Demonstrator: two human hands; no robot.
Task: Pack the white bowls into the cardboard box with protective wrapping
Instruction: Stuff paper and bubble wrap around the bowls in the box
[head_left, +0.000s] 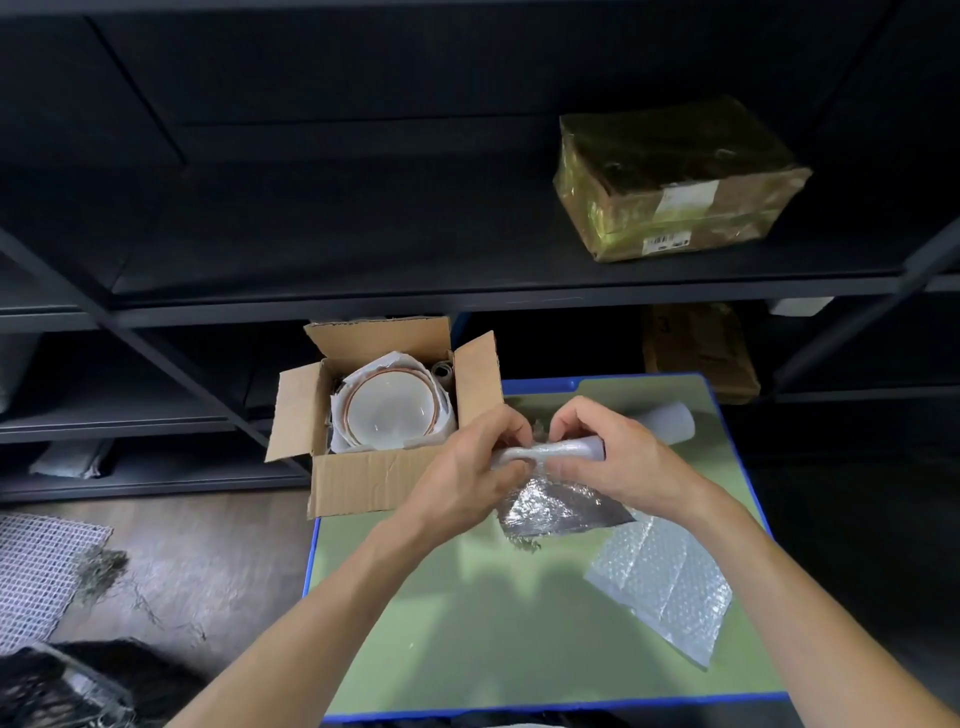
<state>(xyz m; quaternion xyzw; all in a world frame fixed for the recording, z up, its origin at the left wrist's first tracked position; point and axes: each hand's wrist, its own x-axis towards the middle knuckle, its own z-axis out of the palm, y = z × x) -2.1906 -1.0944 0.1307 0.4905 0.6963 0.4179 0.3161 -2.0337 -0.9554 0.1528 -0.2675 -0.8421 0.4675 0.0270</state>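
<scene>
An open cardboard box (363, 478) stands at the far left corner of the green table (493, 623). Inside it lies a white bowl (390, 413) with a brown rim, bedded on white wrapping paper. Just right of the box, my left hand (467, 470) and my right hand (613, 457) both grip a rolled piece of bubble wrap (556, 449) above the table. A crinkled, shiny part of that wrap (556, 506) hangs below my hands. What it may enclose is hidden.
A flat sheet of bubble wrap (665, 587) lies on the table's right side, and a white roll (670, 421) lies behind my right hand. Dark shelving (467, 291) rises behind the table, with a taped parcel (675, 176) on it. A mesh mat (36, 571) lies on the floor.
</scene>
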